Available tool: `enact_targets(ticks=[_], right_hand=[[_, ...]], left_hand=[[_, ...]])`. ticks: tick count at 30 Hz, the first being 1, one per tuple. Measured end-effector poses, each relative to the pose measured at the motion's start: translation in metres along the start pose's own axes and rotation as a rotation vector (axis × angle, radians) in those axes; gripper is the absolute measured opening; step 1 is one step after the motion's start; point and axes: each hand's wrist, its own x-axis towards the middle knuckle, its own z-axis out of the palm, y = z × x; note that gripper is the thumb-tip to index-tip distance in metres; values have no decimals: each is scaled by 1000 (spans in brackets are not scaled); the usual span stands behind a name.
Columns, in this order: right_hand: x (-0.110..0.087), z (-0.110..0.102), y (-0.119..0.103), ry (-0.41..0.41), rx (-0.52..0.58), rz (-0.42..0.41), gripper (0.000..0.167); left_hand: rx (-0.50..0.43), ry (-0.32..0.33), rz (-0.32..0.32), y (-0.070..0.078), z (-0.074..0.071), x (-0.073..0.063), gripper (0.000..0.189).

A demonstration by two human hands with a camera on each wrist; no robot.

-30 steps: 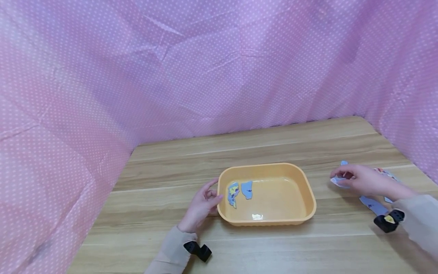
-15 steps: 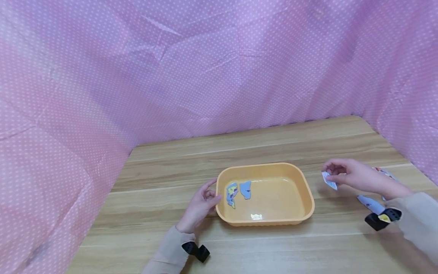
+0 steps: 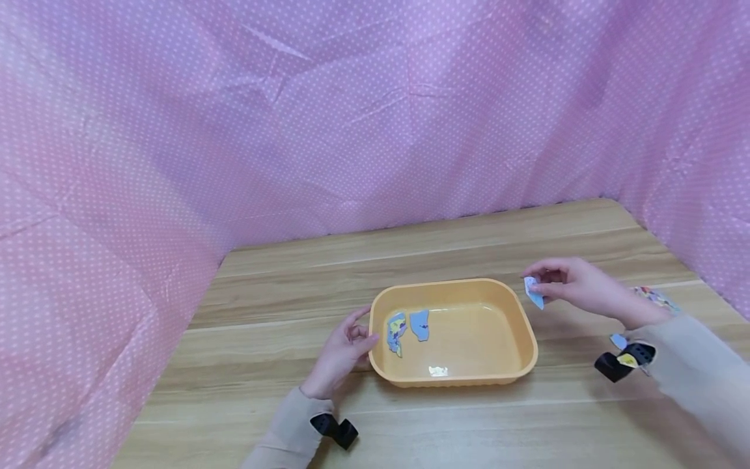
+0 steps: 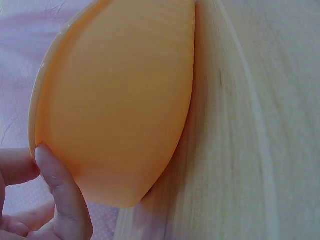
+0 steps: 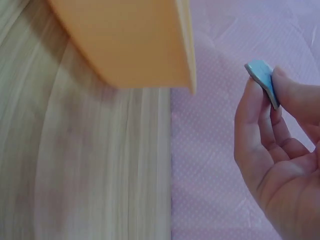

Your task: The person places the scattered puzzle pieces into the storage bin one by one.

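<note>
My left hand (image 3: pixel 340 355) holds the left end of a yellow-orange plastic tray (image 3: pixel 463 380); in the left wrist view its thumb (image 4: pixel 57 177) and forefinger pinch the rim. Two flat, irregular puzzle pieces lie inside at the tray's left: a blue-and-yellow piece (image 3: pixel 396 333) and a plain blue piece (image 3: pixel 419 325). Off the tray's back right corner, my right hand (image 3: pixel 577 290) pinches a light blue puzzle piece (image 3: pixel 534 293) between thumb and fingertips. The right wrist view shows this piece (image 5: pixel 263 80) edge-on, raised above the table.
More puzzle pieces lie at the right: a colourful piece (image 3: pixel 657 298) beyond the right forearm and a blue piece (image 3: pixel 618 341), partly hidden by the sleeve and the black wrist camera (image 3: pixel 625 361). A pink dotted cloth (image 3: pixel 375 130) hangs round the wooden table (image 3: pixel 328 260).
My right hand has picked the light blue puzzle piece up off the table and carried it left toward the tray. The left hand and tray have stayed nearly still.
</note>
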Motion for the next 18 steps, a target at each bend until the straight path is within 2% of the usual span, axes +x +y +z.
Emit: enact_targets(ticks=[4, 10, 13, 18], right_hand=[[6, 5, -8, -6, 36, -25, 25], [21, 12, -21, 24, -28, -116, 17], [27, 14, -29, 10, -29, -159, 15], [37, 18, -43, -26, -27, -134, 18]], left_hand=[[6, 0, -17, -2, 0, 2, 59], [3, 1, -19, -2, -1, 3, 59], [1, 2, -13, -3, -1, 2, 59], [-2, 4, -18, -3, 0, 2, 59]])
